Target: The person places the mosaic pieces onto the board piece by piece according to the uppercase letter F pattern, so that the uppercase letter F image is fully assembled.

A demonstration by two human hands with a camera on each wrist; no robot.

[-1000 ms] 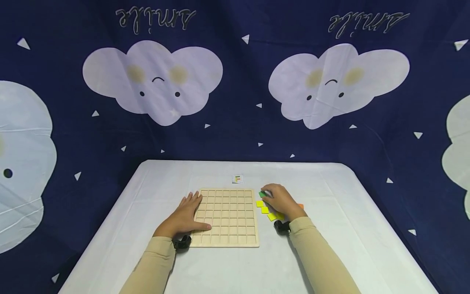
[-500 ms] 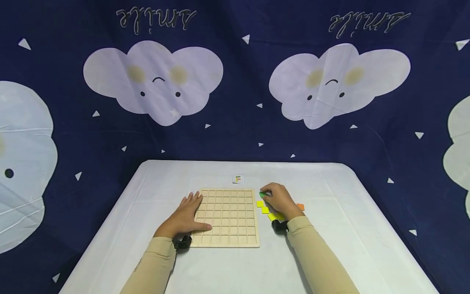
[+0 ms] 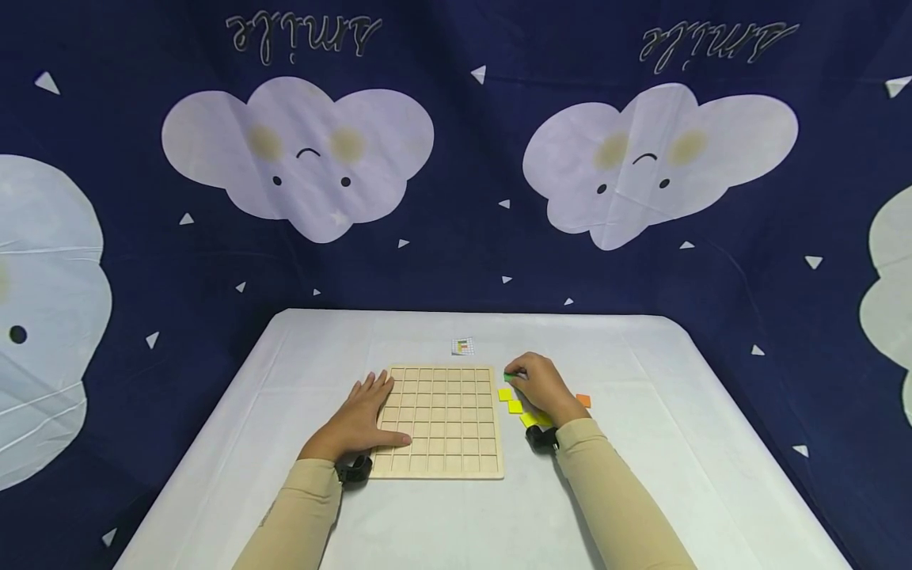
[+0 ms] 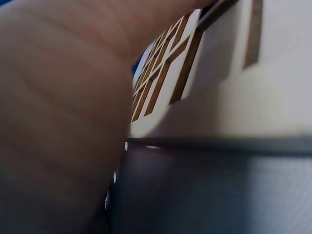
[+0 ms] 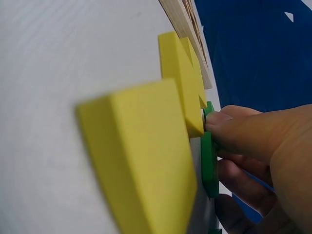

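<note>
A square wooden grid board (image 3: 456,477) lies on the white table. My left hand (image 3: 352,423) rests on its left side with fingers spread, the thumb lying over the lower left cells. To the right of the board, my right hand (image 3: 543,388) pinches a small green tile (image 3: 508,378) between thumb and fingers. The right wrist view shows the thumb at that tile, and a second green tile (image 5: 209,163) just below the thumb. Several yellow tiles (image 3: 515,407) lie between this hand and the board, one of them large and near in the wrist view (image 5: 141,151).
An orange tile (image 3: 583,400) lies just right of the right wrist. Behind the board sits a small printed card (image 3: 463,347) with a coloured grid pattern. A dark blue cloth (image 3: 456,261) with clouds hangs beyond the table (image 3: 342,332).
The right hand has shifted slightly left and away from the body, and the green tile at its fingertips now shows narrower, tipped up. The left hand and board have stayed put.
</note>
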